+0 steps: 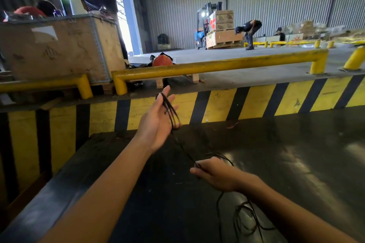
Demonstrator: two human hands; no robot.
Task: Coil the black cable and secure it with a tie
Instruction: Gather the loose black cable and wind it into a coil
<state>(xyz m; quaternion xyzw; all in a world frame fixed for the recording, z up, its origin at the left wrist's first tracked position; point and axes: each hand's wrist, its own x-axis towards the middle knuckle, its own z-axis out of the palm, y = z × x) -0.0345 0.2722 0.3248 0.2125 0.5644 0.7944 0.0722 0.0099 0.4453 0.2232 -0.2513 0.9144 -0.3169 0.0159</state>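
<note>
A thin black cable [184, 153] is wound in several loops over the spread fingers of my left hand [158, 122], which is held palm up above the far edge of a dark table. From those loops one strand runs taut down to my right hand [215, 175], which pinches it between thumb and fingers. Loose slack of the cable lies in tangled loops on the table beneath my right forearm. No tie is visible.
The dark glossy table [276, 163] fills the foreground. Behind it rises a yellow-and-black striped dock wall [256, 100] topped by yellow guard rails [217, 65]. A wooden crate [59, 49], other people and a forklift [205, 25] with boxes stand beyond.
</note>
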